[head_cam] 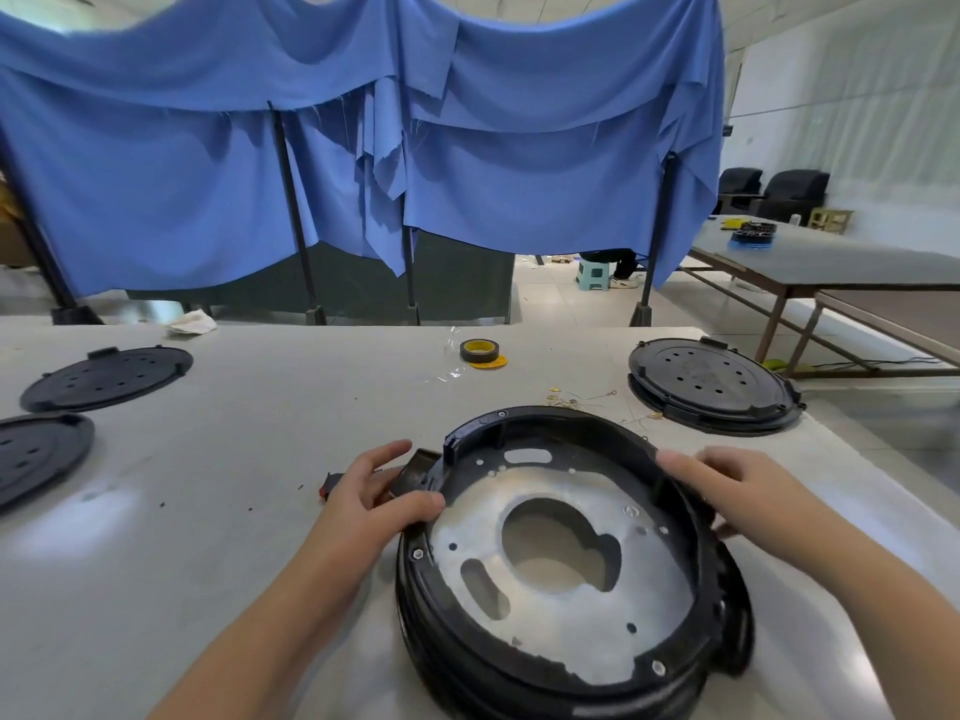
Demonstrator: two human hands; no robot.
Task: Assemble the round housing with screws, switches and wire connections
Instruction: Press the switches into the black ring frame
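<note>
1. The round housing (566, 558), a black plastic ring around a silvery metal plate with a large cutout, lies open side up on the white table (249, 459), near the table's near edge and toward its right side.
2. The left hand (374, 498) grips the housing's left rim, its thumb hooked over the top of the rim and its fingers spread outside by a black bracket.
3. The right hand (737, 491) rests on the right rim with fingers laid fairly straight over the top edge; the thumb is hidden, so a grip cannot be confirmed.
4. The housing sits between both hands.
5. A small red-and-black part (328, 486) lies on the table just left of the left hand.
6. Two black perforated lids (106, 377) lie near the left edge, and another black housing (714, 387) sits toward the far right corner.
7. A roll of tape (479, 351) stands near the far edge, with loose wire terminals (571, 400) scattered between it and the housing.
</note>
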